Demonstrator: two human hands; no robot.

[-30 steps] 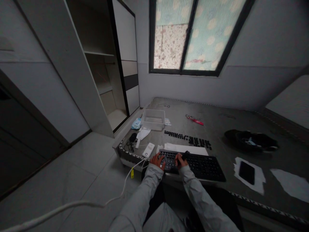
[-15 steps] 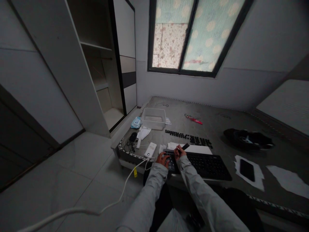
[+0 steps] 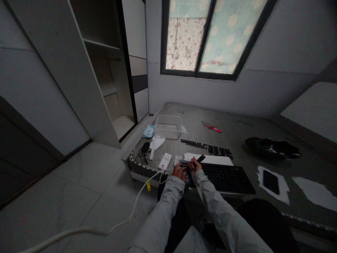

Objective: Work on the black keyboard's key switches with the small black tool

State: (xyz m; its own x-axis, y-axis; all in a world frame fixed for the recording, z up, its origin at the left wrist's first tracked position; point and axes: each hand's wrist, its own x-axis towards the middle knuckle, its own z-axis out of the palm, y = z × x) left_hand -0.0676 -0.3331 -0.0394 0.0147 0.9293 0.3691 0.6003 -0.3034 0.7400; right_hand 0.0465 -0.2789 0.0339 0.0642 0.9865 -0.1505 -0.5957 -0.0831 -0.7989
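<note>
A black keyboard lies at the bed's front edge, in front of me. My left hand rests on its left end, fingers bent and spread, with no object visible in them. Just beside it, my right hand is closed around a slim black tool over the keys. The tool's upper end sticks out to the upper right; its lower end is hidden, so its kind is unclear. Rows of loose black keycaps lie behind the keyboard, past a white sheet.
A white device with a cable stands left of the keyboard. Beyond are a black mouse, a clear plastic bin and a red item. A phone on paper and a black bag-like object lie rightward.
The view has tilted slightly downward. Both hands stay at the keyboard's left end, and the black tool in my right hand has shifted only slightly.
</note>
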